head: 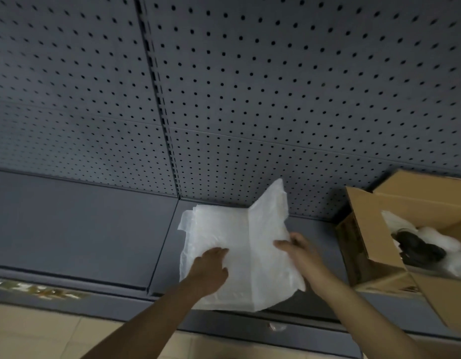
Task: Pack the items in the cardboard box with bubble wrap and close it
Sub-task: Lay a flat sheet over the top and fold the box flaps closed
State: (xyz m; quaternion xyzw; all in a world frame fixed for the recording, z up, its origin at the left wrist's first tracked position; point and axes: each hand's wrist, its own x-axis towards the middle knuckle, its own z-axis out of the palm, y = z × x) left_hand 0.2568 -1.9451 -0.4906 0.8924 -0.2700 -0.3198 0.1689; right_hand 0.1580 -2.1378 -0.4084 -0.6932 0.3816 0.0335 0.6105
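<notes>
1. Bubble wrap (234, 244): stack of white translucent sheets, lying on a grey shelf at centre; right portion folded upward, its far corner rising against the back panel; near edge overhangs the shelf front.
2. Cardboard box (369, 229): brown, open, flaps up, at right of the wrap on the same shelf.
3. Dark item (418, 248) inside the box, bedded in white wrap; blurred.

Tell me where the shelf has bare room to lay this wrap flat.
Left of the bubble wrap, the shelf lies bare to the pegboard wall. Right is crowded: the right hand and cardboard box leave a narrow strip. The left hand presses the sheets.
</notes>
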